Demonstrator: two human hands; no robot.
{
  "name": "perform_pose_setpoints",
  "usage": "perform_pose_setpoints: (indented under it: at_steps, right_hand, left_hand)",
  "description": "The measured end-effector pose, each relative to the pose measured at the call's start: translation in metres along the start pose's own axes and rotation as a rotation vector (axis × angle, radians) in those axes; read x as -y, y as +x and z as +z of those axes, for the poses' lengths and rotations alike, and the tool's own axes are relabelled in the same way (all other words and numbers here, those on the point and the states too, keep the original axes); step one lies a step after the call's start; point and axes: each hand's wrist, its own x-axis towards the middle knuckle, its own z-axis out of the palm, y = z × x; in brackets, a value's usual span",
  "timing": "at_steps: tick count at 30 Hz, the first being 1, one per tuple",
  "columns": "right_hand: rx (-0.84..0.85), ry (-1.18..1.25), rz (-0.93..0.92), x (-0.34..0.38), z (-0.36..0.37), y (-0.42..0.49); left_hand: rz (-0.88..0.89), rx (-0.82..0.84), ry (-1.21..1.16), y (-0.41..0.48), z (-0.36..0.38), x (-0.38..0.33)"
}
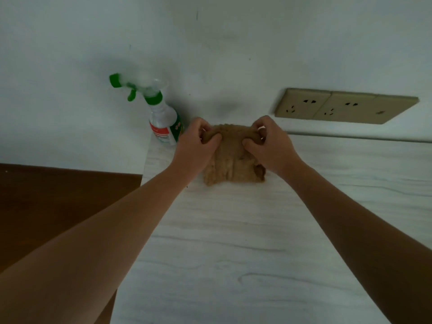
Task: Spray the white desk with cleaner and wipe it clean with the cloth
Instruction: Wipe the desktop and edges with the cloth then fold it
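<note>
A tan, fuzzy cloth lies bunched on the white wood-grain desk near its far edge by the wall. My left hand pinches the cloth's far left corner, and my right hand pinches its far right corner. Both hands hold the top edge slightly raised while the cloth's near part rests on the desk. A clear spray bottle with a green trigger head and a red, white and green label stands upright on the desk's far left corner, just left of my left hand.
A beige double wall socket sits on the white wall above the desk's back edge at the right. The desk's left edge drops off to a brown floor.
</note>
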Motion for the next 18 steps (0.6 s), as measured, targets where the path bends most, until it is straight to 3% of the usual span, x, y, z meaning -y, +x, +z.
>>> perform_pose_setpoints:
  at_steps: [2,5,10,13,18]
  right_hand:
    - [-0.014,-0.001,0.084,-0.003,-0.004,0.012]
    - [0.036,-0.258,0.171,-0.017,0.004,0.016]
    - [-0.048,-0.415,-0.138,-0.025,0.030,-0.016]
    - [0.032,-0.451,-0.247,-0.035,0.047,-0.027]
    - [0.003,-0.449,-0.219,-0.031,0.050,-0.019]
  left_hand:
    - [-0.002,-0.002,0.075,0.010,-0.001,0.004]
    - [0.039,0.060,0.337,0.011,0.004,0.024]
    - [0.392,0.099,0.718,-0.018,0.018,0.056]
    - [0.413,0.173,0.737,-0.023,0.018,0.066]
    - [0.458,0.197,0.792,-0.017,0.010,0.061]
